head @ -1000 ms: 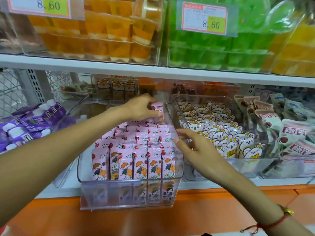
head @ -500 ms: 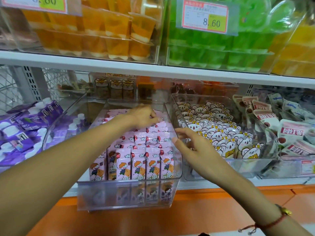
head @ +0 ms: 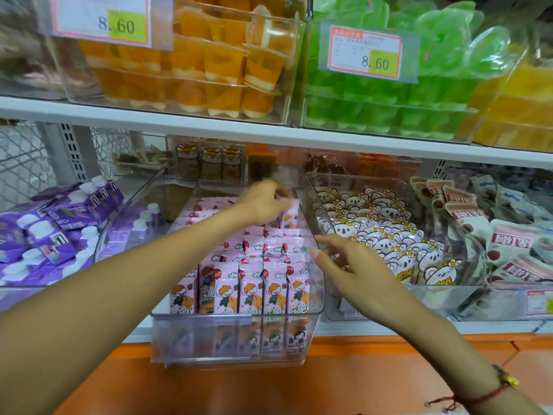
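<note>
A clear plastic bin (head: 227, 317) on the lower shelf holds rows of upright pink snack packets (head: 251, 289) printed with a cartoon child. The bin's front sticks out past the shelf edge. My left hand (head: 263, 202) reaches to the back rows, blurred, with its fingers curled round a pink packet (head: 289, 211). Loosely spread, my right hand (head: 359, 274) has its thumb and fingertips at the top of the bin's right wall. A red cord bracelet is on that wrist.
A bin of white koala packets (head: 389, 241) stands to the right, with red-and-white packets (head: 508, 244) beyond it. Purple cartons (head: 59, 223) fill the bin on the left. Orange jelly cups (head: 191, 64) and green ones (head: 374, 115) sit on the upper shelf. An orange ledge (head: 329, 384) runs below.
My left hand has shifted slightly along the back rows of the pink packets and is now blurred. My right hand has stayed at the bin's right wall.
</note>
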Available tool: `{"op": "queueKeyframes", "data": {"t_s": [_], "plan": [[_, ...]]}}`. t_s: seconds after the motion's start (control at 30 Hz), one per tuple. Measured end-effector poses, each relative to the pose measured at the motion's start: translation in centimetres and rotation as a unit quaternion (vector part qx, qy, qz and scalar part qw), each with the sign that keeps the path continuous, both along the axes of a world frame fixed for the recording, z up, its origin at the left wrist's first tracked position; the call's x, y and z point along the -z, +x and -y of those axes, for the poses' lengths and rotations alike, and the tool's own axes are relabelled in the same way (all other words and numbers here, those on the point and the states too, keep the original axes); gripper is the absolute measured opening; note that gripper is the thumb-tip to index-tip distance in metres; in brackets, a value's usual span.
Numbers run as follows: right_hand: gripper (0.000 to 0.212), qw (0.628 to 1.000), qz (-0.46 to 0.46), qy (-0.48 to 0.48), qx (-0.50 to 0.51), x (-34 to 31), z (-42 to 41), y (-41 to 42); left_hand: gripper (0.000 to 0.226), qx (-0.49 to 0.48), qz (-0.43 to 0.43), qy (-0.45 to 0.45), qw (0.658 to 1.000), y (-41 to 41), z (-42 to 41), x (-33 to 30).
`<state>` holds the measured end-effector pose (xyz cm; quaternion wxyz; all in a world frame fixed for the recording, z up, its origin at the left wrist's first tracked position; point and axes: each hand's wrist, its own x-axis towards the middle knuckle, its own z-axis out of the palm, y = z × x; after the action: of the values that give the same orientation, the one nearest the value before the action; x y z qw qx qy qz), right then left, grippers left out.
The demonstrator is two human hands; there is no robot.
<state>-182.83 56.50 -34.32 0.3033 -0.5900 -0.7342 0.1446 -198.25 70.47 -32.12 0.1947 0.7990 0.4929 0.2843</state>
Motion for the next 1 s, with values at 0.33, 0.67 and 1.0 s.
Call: {"op": "queueKeyframes", "data": {"t_s": [0.33, 0.67, 1.0], "plan": [[0.022, 0.996, -0.027, 0.054, 0.062, -0.7, -0.2, -0.5, 0.008, -0.066, 0.397, 0.132, 0.906, -2.2, 7.4, -0.4], [0.039, 0.979, -0.160, 0.036, -0.121, -1.8, 1.2, -5.0, 0.008, -0.023, 0.468, 0.065, 0.881, -4.6, 12.6, 0.1], [0.020, 0.871, -0.475, -0.109, -0.065, -1.9, -0.3, -5.9, 0.030, 0.010, 0.398, -0.023, 0.917, -4.8, 12.8, 1.9]]}}
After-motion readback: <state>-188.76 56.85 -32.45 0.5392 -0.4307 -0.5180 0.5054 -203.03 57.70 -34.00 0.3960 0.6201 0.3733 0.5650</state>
